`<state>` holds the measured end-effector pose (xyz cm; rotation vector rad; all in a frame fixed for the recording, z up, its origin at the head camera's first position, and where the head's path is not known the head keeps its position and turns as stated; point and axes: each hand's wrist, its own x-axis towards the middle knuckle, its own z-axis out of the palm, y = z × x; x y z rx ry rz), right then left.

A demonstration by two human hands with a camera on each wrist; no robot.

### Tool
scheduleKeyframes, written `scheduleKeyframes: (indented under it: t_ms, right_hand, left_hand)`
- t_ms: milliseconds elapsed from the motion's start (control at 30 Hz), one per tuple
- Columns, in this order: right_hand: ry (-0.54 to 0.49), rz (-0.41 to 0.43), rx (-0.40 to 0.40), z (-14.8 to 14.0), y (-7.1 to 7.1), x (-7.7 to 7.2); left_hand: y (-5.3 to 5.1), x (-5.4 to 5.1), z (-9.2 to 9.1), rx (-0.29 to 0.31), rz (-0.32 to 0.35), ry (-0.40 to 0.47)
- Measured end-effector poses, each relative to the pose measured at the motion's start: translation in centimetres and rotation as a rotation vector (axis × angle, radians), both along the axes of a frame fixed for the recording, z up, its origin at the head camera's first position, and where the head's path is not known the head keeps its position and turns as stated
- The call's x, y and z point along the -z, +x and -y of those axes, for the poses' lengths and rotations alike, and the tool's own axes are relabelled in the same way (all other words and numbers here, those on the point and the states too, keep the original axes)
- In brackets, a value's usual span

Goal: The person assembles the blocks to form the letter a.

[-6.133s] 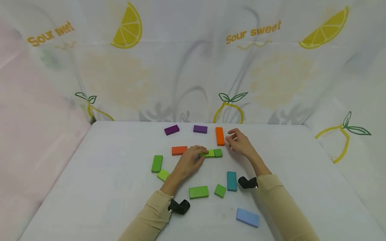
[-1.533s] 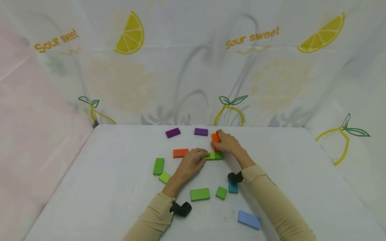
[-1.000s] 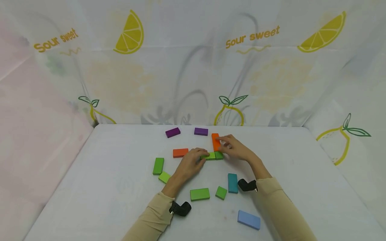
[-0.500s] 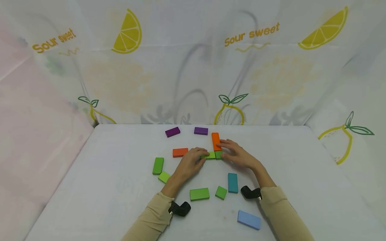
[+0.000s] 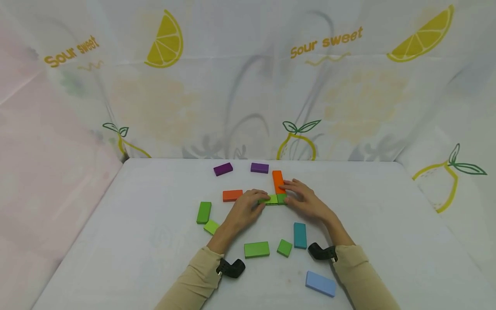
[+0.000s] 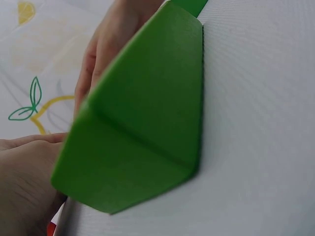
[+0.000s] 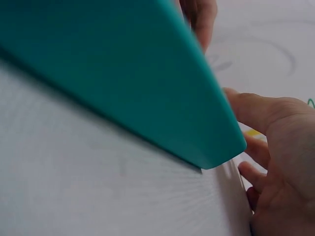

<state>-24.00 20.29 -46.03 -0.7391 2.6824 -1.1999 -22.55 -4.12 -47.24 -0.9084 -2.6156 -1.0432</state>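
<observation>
In the head view, my left hand point(image 5: 245, 211) holds the left end of a short row, thumb on the near side and fingers curled over the far side. A light green block point(image 5: 273, 199) shows there, partly covered by fingertips. A small green block point(image 5: 281, 199) adjoins its right end. An orange block point(image 5: 278, 182) lies lengthwise away from me, its near end against the row. My right hand point(image 5: 308, 200) rests at the right, fingers extended to the orange block's side, thumb by the small green block. Both wrist views are mostly filled by nearer blocks.
Around the hands on the white table point(image 5: 147, 232) lie two purple blocks point(image 5: 259, 168), a red-orange block point(image 5: 232, 196), several green ones point(image 5: 256, 249), a teal block point(image 5: 300, 235) and a light blue block point(image 5: 320, 283). Printed cloth point(image 5: 232, 86) hangs behind the table.
My right hand gripped the orange block and brought it nearer, against the green row. It then let go and shifted to the right side of it. My left hand has stayed put.
</observation>
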Motion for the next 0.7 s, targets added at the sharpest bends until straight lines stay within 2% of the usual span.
scheduleKeyframes:
  t_ms: [700]
  right_hand:
    - [0.011,-0.038,-0.002,-0.05,0.18,0.10]
  left_hand:
    - [0.01,0.05,-0.07,-0.004,0.026,0.013]
